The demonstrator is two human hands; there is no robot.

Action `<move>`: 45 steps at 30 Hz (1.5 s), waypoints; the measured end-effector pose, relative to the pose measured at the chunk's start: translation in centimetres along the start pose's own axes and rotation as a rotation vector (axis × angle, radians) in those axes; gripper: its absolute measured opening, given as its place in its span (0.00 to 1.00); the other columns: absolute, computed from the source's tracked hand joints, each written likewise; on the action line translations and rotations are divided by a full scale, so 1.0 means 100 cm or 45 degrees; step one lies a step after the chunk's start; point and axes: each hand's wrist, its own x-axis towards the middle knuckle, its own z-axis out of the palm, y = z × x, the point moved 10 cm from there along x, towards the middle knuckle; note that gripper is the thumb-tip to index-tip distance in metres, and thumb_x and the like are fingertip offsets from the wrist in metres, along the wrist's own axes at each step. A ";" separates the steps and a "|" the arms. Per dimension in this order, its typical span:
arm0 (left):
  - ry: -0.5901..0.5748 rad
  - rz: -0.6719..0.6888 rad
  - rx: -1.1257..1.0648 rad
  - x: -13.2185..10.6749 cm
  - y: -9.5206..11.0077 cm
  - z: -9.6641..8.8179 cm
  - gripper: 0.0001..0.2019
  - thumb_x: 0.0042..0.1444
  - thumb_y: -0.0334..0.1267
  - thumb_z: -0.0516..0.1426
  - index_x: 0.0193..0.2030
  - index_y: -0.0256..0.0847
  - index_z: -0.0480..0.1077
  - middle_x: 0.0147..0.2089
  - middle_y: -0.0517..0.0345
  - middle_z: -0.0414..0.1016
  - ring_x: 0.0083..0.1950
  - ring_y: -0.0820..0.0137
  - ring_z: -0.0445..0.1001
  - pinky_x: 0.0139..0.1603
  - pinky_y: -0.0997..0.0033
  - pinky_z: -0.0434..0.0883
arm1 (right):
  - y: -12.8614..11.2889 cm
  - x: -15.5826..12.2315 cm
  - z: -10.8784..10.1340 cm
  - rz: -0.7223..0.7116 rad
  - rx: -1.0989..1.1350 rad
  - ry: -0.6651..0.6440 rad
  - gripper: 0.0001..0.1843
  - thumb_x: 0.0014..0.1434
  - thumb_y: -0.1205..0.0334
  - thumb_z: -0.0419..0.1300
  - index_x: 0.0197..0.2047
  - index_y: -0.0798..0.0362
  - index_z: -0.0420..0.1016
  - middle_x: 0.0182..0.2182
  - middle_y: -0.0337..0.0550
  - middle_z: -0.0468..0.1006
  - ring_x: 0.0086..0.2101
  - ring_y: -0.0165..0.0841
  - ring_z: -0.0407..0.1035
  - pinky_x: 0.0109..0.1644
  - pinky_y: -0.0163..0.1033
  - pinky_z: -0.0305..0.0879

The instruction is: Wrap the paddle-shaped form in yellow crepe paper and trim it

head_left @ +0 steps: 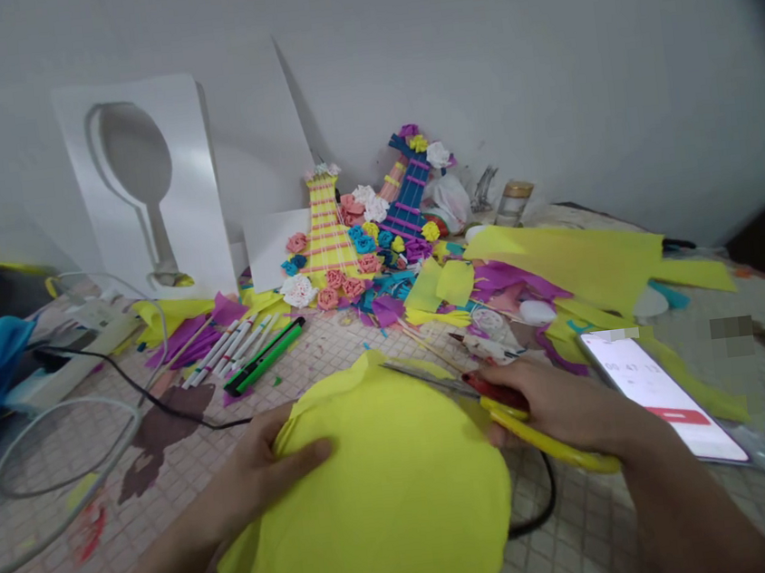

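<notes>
A large yellow sheet (384, 496), thin like crepe paper and cut to a rounded outline, is held up in front of me. My left hand (284, 456) grips its left edge, thumb on the near face and fingers behind. In my right hand (537, 398) is a pair of scissors (549, 442) with yellow and red handles. Their blades point left and lie at the sheet's upper right edge. Whether the blades are parted is hard to make out. The sheet hides part of the table below it.
Markers (225, 349) and a green cutter (267, 358) lie beyond the sheet. Paper-flower ornaments (329, 237) stand at the back near a white board with a cut-out (197, 178). A phone (668, 398) lies right; a cable (132, 440) loops left. Yellow paper (571, 262) covers the back right.
</notes>
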 end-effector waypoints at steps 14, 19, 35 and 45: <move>-0.007 0.107 0.162 0.004 0.040 -0.007 0.17 0.48 0.51 0.56 0.38 0.40 0.71 0.30 0.55 0.76 0.25 0.69 0.72 0.24 0.74 0.68 | -0.002 0.001 0.002 -0.122 0.127 -0.040 0.12 0.51 0.54 0.54 0.32 0.54 0.69 0.28 0.43 0.74 0.27 0.33 0.65 0.29 0.35 0.57; -0.345 0.107 0.621 0.017 0.047 0.002 0.17 0.48 0.50 0.55 0.36 0.40 0.73 0.34 0.54 0.76 0.31 0.68 0.73 0.28 0.75 0.67 | -0.004 0.004 0.016 -0.164 0.132 -0.128 0.15 0.52 0.50 0.53 0.32 0.53 0.70 0.30 0.44 0.75 0.29 0.34 0.67 0.30 0.36 0.58; 0.226 0.544 0.732 0.027 0.080 -0.012 0.18 0.51 0.51 0.51 0.23 0.37 0.65 0.18 0.64 0.60 0.19 0.76 0.60 0.18 0.78 0.53 | -0.011 -0.006 0.005 -0.058 -0.066 -0.069 0.24 0.53 0.42 0.48 0.37 0.54 0.71 0.32 0.48 0.76 0.30 0.37 0.68 0.32 0.38 0.59; 0.408 0.756 0.889 0.001 0.104 -0.021 0.18 0.53 0.46 0.49 0.19 0.40 0.51 0.20 0.67 0.46 0.21 0.78 0.50 0.19 0.77 0.48 | -0.024 -0.003 0.002 0.050 -0.272 0.051 0.25 0.51 0.40 0.48 0.36 0.53 0.70 0.32 0.51 0.76 0.33 0.43 0.69 0.29 0.39 0.56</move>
